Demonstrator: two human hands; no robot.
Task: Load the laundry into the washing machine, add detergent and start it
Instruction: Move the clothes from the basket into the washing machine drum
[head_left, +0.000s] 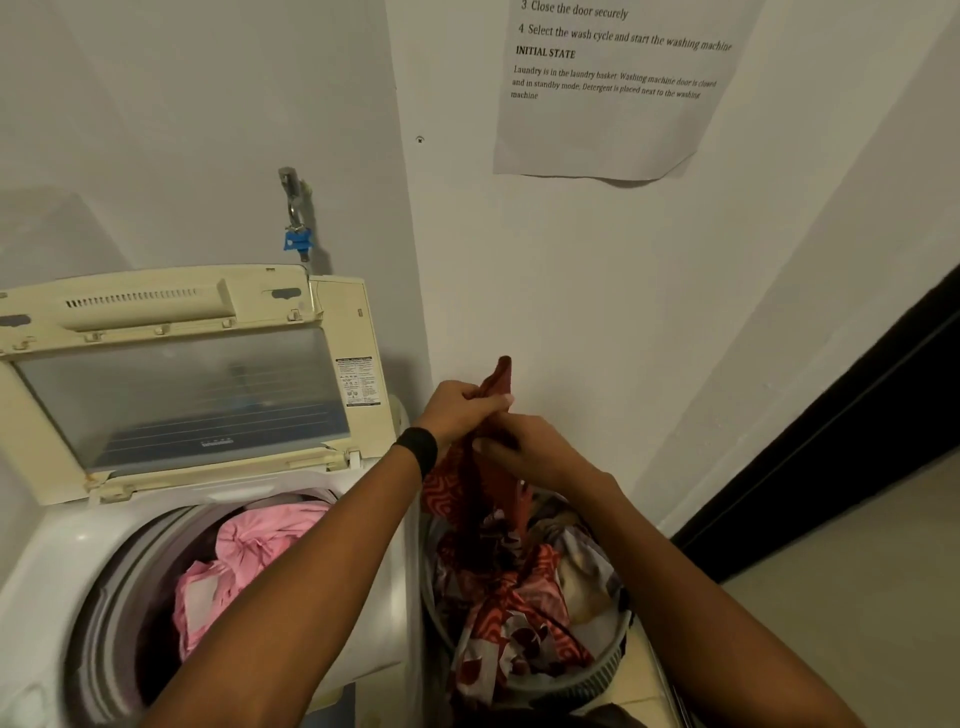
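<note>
The left grip (461, 410), a black band (418, 449) on its wrist, is closed in a fist round the upper end of a red patterned cloth (457, 493). The right grip (530, 452) pinches the same cloth just below it, so the two sit close together with the fabric between them. The cloth hangs from them in a long twist, its lower part trailing into the laundry basket (587, 675). The basket is heaped with more red-and-white and pale clothes and stands just beside the right side of the washing machine (62, 561). The machine's lid (182, 395) is propped up towards the wall, and pink clothes (260, 545) lie in the drum. The step in hand looks to be loading, roughly midway: one piece is being drawn out of the basket, with a good deal left in it. The next move, as I judge it, calls for lifting the cloth high enough that its tail comes free of the tangle below. It then needs carrying leftward over the machine's rim and letting go over the drum. If the tail is caught up with other pieces, they may be dragged out too. No detergent is in view and the controls cannot be seen, so the later steps appear not yet begun.
</note>
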